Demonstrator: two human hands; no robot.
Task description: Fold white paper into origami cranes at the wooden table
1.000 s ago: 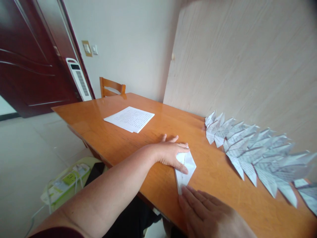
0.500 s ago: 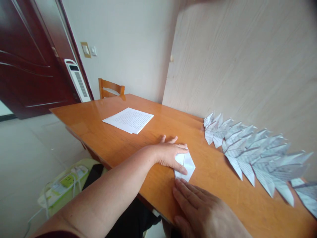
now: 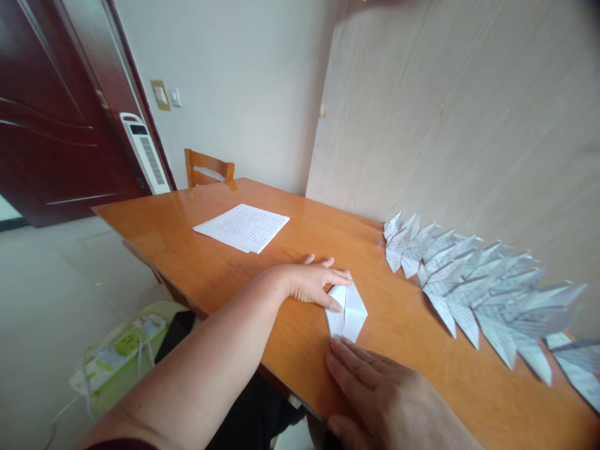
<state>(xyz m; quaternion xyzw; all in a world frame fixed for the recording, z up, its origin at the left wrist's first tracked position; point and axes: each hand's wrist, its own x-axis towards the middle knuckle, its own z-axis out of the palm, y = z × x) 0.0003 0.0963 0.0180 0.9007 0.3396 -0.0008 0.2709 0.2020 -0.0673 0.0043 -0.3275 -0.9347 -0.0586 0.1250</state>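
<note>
A small folded white paper piece (image 3: 349, 314) lies on the orange wooden table (image 3: 197, 250) near its front edge. My left hand (image 3: 313, 282) rests flat on the table with its fingertips pressing the left flap of the paper, fingers stretched out. My right hand (image 3: 389, 397) lies flat and open on the table just below the paper, fingertips touching its lower point.
A long row of folded printed-paper pieces (image 3: 473, 281) lies along the wood-grain board (image 3: 445, 112) at the right. Flat printed sheets (image 3: 244, 227) lie further back. A wooden chair (image 3: 209, 167), a white heater (image 3: 143, 150) and a dark door stand behind; a power strip (image 3: 122, 347) lies on the floor.
My right hand slid up to the paper's lower tip, which has been folded up, so the piece looks shorter. My left hand drew back slightly to the left flap.
</note>
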